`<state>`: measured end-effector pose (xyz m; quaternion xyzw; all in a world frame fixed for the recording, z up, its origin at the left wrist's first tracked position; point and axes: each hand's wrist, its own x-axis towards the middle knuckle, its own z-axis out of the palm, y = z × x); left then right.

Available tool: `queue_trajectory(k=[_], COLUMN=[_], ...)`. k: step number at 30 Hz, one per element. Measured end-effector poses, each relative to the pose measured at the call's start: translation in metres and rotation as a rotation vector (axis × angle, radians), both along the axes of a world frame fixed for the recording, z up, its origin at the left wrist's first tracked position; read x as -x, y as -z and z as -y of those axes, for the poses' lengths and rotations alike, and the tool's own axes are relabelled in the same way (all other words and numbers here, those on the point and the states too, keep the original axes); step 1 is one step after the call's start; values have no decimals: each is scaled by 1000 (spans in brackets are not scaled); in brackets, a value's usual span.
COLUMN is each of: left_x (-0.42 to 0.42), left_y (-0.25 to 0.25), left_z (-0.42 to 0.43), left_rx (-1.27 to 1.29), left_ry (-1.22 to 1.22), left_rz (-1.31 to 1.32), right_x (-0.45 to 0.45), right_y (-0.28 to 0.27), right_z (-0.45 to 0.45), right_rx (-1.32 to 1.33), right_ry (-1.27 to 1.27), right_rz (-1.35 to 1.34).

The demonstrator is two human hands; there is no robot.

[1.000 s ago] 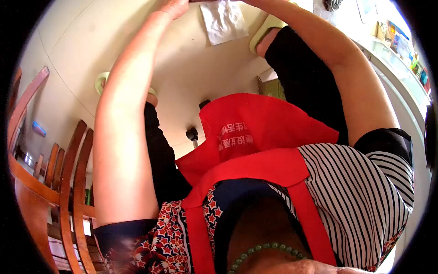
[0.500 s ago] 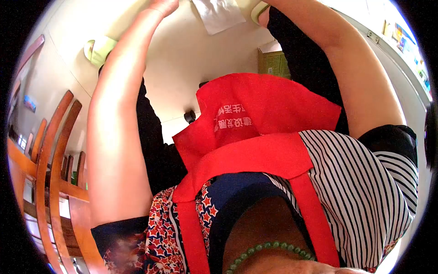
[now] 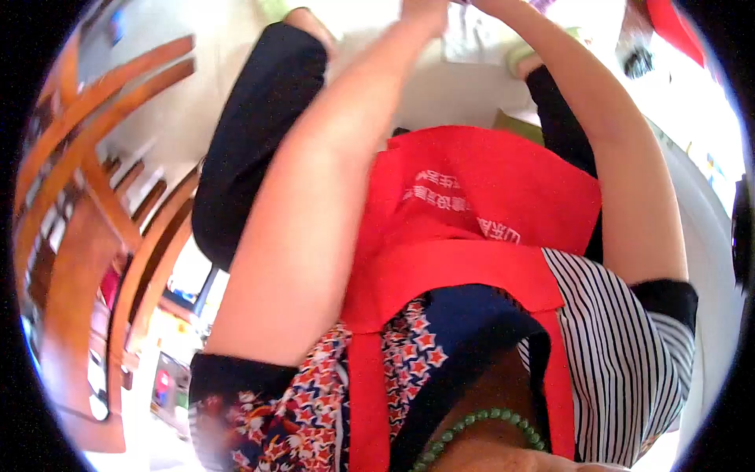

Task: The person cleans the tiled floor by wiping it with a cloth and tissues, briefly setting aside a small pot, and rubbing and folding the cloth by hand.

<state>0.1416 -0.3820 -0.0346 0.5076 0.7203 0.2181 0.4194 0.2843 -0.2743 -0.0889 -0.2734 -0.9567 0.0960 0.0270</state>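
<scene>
Both of my arms reach up to the top edge, where the frame cuts off my hands. My left hand (image 3: 425, 14) shows only its wrist side, and its fingers are hidden. Close to its right, only a blurred bit of my right hand (image 3: 489, 6) shows. A small dark piece lies between them, too cropped to make out. Below the hands, a pale, shiny sheet (image 3: 465, 38) is on the floor. A red apron (image 3: 480, 177) with white lettering covers my front, over black trousers.
Brown wooden chairs (image 3: 94, 228) stand along the left. A green box (image 3: 519, 126) is on the floor behind the apron's edge. A pale slipper (image 3: 519, 59) is near the sheet. A whitish counter (image 3: 700, 204) runs down the right side, with a dark coiled object (image 3: 637, 61) beyond.
The view has shifted and turned. Both hands and the sheet now appear further right, and more of the chairs shows. My left knee has come into view beside my left arm.
</scene>
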Motion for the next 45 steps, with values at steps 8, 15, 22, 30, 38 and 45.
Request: queue_trajectory(k=[8,15,22,30,38,45], left_x=[-31,-6,-28,-18,27,126], left_y=[-15,-120,-118,-231,-323,-328], left_z=[66,89,82,104,140,169], left_rx=[-136,-390,-667,-709,-805,-759], left_ry=[-228,-301,-177,-75,62,11], left_rz=[-99,-223,-162,-144,-304,-350], right_x=[28,59,21,26,76,179], right_y=[-58,-174,-196,-285,-358,-360], right_z=[67,88,96,142,178,199], right_rx=[334,223,323,656,642,735], right_ry=[16,-56,312,418,297,166], right_rz=[191,98,-4,-656,-946,-890])
